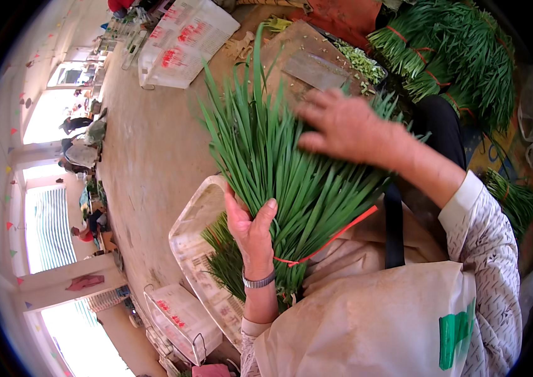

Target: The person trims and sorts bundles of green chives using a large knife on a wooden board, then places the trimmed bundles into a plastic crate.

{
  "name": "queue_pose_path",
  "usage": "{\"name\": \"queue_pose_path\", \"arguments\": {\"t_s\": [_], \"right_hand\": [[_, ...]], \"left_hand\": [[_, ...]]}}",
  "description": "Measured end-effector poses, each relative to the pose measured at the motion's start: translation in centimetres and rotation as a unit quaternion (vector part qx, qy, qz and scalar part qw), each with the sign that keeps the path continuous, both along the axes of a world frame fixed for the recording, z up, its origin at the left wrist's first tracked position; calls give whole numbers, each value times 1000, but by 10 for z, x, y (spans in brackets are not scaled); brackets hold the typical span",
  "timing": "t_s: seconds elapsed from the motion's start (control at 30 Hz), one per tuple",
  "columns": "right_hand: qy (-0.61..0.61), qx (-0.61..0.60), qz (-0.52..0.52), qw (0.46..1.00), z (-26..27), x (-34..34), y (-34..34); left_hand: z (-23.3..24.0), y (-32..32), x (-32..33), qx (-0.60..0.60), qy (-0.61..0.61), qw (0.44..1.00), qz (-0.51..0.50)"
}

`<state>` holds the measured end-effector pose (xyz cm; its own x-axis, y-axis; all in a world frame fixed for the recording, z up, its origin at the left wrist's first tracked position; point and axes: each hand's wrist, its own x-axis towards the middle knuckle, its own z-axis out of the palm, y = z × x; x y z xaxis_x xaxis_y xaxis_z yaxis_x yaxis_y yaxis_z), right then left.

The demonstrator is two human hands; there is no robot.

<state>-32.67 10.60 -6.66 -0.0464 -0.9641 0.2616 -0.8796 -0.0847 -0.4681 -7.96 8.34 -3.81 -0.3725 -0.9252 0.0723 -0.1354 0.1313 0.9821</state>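
Note:
A large bunch of long, flat green leaves, like garlic chives (266,155), fans out over my lap, tied with a red band (332,239) near its lower end. My left hand (252,224) holds the bunch from its left side, thumb across the leaves. Slightly blurred, my right hand (342,125) lies over the upper right part of the leaves with its fingers spread. Whether those fingers grip any leaves cannot be told. Beyond it, a metal cleaver blade (316,70) rests on a wooden board (290,42) with chopped green bits (360,61) beside it.
Several banded green bunches (455,56) are piled at the upper right, and another bunch (511,198) lies below them. A white plastic basket (186,226) with greens stands at my left. White crates (186,42) with red marks are on the floor. People are in the far left background.

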Motion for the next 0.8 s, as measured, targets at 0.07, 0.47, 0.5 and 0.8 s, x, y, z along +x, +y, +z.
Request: {"name": "queue_pose_path", "arguments": {"t_s": [0.07, 0.47, 0.5, 0.8], "right_hand": [[1, -1, -92, 996, 2, -26, -2], [-117, -104, 191, 969, 35, 48, 91], [-76, -82, 157, 981, 19, 53, 98], [-91, -46, 151, 983, 3, 62, 109]], "left_hand": [[6, 0, 5, -2, -12, 1000, -7], [8, -7, -11, 43, -55, 994, -88], [8, -7, -10, 35, -32, 996, -77], [3, -6, 9, 18, -6, 1000, -3]]}}
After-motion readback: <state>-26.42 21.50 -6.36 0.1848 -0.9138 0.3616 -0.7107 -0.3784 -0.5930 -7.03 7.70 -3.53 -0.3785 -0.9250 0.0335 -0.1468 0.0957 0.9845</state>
